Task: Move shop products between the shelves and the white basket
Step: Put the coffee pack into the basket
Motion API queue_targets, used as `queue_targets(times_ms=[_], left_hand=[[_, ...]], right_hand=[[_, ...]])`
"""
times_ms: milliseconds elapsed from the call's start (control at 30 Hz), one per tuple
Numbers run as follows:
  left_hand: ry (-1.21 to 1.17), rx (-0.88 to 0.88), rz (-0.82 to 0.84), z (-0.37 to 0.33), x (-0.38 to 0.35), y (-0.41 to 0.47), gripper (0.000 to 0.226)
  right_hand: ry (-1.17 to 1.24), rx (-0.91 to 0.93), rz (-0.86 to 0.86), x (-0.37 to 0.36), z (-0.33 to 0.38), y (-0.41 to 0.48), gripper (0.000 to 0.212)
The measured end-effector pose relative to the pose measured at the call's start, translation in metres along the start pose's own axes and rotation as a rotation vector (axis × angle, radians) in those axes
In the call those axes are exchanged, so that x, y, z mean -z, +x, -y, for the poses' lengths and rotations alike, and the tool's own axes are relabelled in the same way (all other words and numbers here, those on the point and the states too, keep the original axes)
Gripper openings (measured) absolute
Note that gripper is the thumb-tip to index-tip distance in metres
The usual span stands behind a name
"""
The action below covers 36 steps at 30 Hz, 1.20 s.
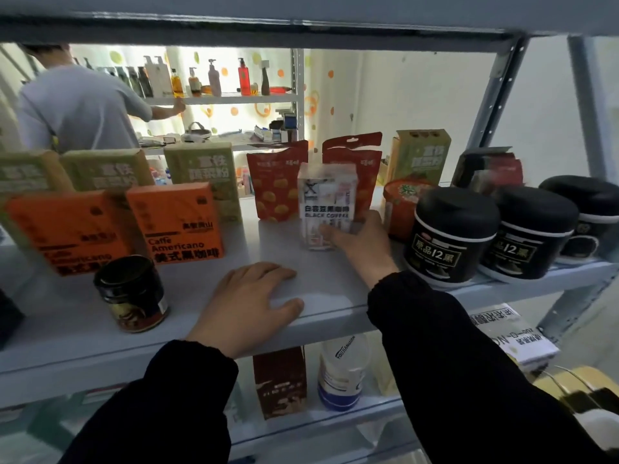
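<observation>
At 12 o'clock a bright, backlit wall [221, 118] dotted with orange and green circles glows behind a grey metal rack [234, 99] showing 2 tiers. A plain white wall [418, 95] fills 2 o'clock. At 10 o'clock a person in a grey shirt [77, 105] faces that rack.

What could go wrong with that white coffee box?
The right hand holds the box only low down, so it might tip over. The red pouches stand close behind it and could get knocked flat. The sleeve passes near the black jar and might bump it.
</observation>
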<state>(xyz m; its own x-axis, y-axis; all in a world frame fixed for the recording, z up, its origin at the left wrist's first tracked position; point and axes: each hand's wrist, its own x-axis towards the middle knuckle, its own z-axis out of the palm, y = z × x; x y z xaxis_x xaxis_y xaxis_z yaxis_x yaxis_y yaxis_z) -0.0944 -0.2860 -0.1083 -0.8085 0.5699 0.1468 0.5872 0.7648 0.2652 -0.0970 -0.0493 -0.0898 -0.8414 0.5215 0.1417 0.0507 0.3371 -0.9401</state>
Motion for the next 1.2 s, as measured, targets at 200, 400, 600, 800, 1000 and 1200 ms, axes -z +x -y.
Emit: queue_targets(times_ms=[200, 400, 600, 800, 1000, 1200], left_hand=[[-0.031, 0.037, 0.043, -0.007, 0.006, 0.001, 0.074], [-0.284, 0.122, -0.112, -0.010, 0.005, 0.020, 0.029], [-0.792, 0.039, -0.195, 0.000, 0.005, 0.013, 0.028], [-1.038, 0.048, -0.196, -0.003, 0.008, 0.013, 0.039], [-1.070, 0.042, -0.200, 0.001, 0.011, 0.011, 0.032], [-1.224, 0.090, -0.220, -0.006, 0.017, 0.008, 0.023]], right_hand=[[-0.028, 0.071, 0.085, -0.007, 0.002, -0.006, 0.068], [-0.082, 0.148, 0.164, -0.008, 0.007, -0.017, 0.046], [-0.002, 0.114, 0.167, -0.004, 0.017, -0.034, 0.042], [0.070, 0.194, 0.254, -0.014, 0.006, -0.058, 0.033], [0.189, 0.047, 0.335, -0.011, 0.008, -0.050, 0.048], [0.128, 0.123, 0.380, -0.007, 0.016, -0.063, 0.026]])
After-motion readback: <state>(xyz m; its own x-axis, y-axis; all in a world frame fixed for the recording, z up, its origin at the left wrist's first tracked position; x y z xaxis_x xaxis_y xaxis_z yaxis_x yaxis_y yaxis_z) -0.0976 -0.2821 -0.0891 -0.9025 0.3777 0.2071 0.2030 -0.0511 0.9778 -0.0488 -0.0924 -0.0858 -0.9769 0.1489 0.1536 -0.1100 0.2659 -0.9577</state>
